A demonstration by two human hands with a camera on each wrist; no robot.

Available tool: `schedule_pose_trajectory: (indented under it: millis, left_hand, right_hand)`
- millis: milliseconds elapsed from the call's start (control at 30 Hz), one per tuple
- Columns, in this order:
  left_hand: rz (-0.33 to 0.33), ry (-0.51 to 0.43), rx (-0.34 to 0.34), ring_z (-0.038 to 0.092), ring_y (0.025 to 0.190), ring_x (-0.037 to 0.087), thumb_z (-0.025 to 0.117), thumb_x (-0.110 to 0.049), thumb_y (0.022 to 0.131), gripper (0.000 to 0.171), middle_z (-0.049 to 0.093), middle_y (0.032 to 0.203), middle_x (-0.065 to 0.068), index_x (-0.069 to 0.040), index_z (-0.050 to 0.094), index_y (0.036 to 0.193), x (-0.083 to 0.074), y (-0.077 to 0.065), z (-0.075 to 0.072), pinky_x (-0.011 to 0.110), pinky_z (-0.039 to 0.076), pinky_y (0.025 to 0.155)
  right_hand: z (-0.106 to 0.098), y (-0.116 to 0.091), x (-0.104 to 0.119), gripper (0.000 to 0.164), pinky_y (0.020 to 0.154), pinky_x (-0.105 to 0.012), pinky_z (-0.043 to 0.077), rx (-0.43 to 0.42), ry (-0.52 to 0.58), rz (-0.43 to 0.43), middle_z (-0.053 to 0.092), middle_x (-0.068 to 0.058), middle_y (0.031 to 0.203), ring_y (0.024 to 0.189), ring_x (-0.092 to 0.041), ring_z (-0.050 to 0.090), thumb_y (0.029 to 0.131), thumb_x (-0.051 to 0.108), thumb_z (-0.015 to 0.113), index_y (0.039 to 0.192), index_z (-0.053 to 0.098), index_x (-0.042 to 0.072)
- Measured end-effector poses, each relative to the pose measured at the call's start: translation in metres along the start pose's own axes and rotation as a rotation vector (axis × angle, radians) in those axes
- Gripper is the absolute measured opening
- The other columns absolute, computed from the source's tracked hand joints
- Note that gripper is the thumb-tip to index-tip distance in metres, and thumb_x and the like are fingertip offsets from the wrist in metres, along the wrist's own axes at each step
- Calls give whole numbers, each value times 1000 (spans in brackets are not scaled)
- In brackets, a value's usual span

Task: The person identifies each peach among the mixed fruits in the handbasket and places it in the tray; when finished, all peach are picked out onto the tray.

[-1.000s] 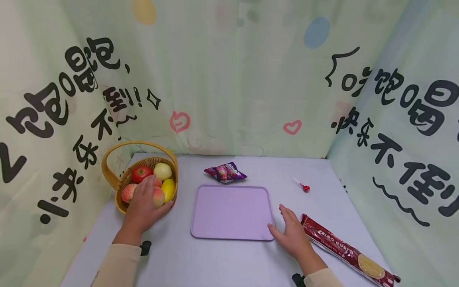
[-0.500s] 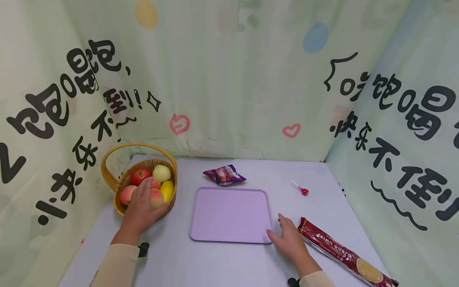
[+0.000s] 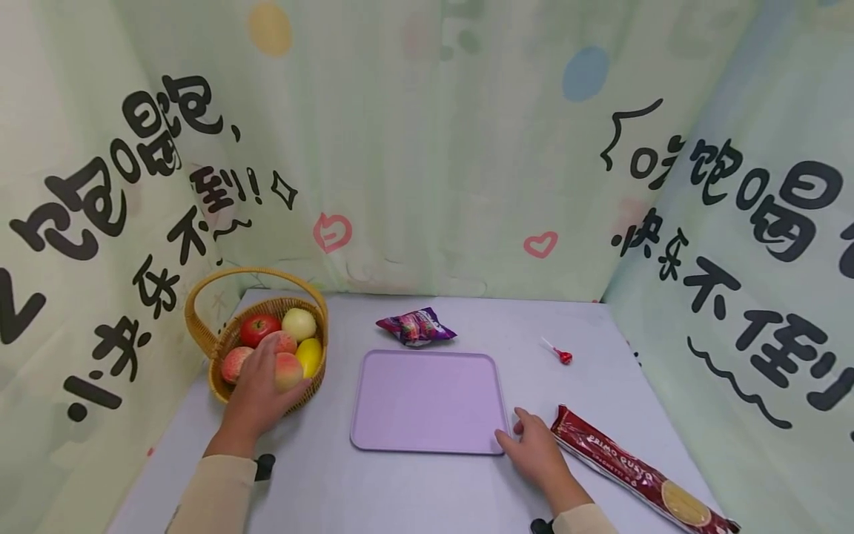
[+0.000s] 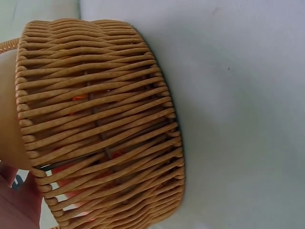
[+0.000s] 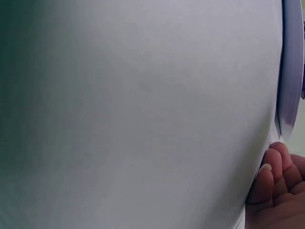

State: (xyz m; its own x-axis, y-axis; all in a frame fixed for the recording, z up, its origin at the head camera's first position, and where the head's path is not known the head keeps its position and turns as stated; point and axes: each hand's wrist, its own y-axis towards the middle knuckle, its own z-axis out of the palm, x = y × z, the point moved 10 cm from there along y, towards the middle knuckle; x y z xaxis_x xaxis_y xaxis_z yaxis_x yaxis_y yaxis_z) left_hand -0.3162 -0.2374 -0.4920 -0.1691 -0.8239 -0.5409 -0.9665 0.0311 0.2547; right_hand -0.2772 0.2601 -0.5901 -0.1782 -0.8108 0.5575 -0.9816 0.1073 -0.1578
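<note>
Pale green curtain [image 3: 434,148] hangs around a white table [image 3: 414,489] that fills the lower half of the frame. At the left stands a wicker basket [image 3: 201,337] of fruit: a red one [image 3: 260,328], a pale one [image 3: 299,324], a yellow one [image 3: 309,357] and some peaches. The left hand [image 3: 255,397] lies over them, thumb spread from the fingers, with the near peach [image 3: 289,372] between; whether it grips that peach I cannot tell.

All the fruit I can see sits inside the basket, none outside, so I judge the handling barely begun, with nearly everything left to do.

At centre, a purple snack bag [image 3: 416,326] lies just beyond the lilac tray [image 3: 430,400]. By the tray's lower right corner rests the right hand [image 3: 537,449], thumb apart from loosely bent fingers, holding nothing that shows; whether it touches the rim I cannot say. Farther right are a red lollipop [image 3: 565,357] and, slanting toward the lower right corner, a dark red spaghetti pack [image 3: 627,463], both apparently untouched.
</note>
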Motion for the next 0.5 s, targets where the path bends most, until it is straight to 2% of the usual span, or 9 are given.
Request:
schedule_pose_trajectory:
  millis: [133,267,500]
  left_hand:
    - [1,-19,2,28,146,46,81,-43,86,102,25,165,18,-5,22,161,2,1,5,70,30,115]
    - [-6,-9,6,30,144,47,79,-41,87,98,29,162,23,-1,25,159,4,0,9,70,31,115]
    - [-25,21,-14,37,138,48,80,-36,87,91,38,153,26,3,31,153,5,-2,9,69,34,113]
  right_hand:
    - [5,-2,-2,75,66,-32,46,52,32,15,60,-5,91,78,-18,52,91,38,74,147,48,-6]
    - [10,-4,1,75,62,-31,44,103,58,15,58,-4,86,74,-17,51,91,35,75,149,47,-3]
    - [12,-5,0,66,61,-31,44,105,75,27,56,-4,83,72,-18,51,91,21,73,148,48,-1]
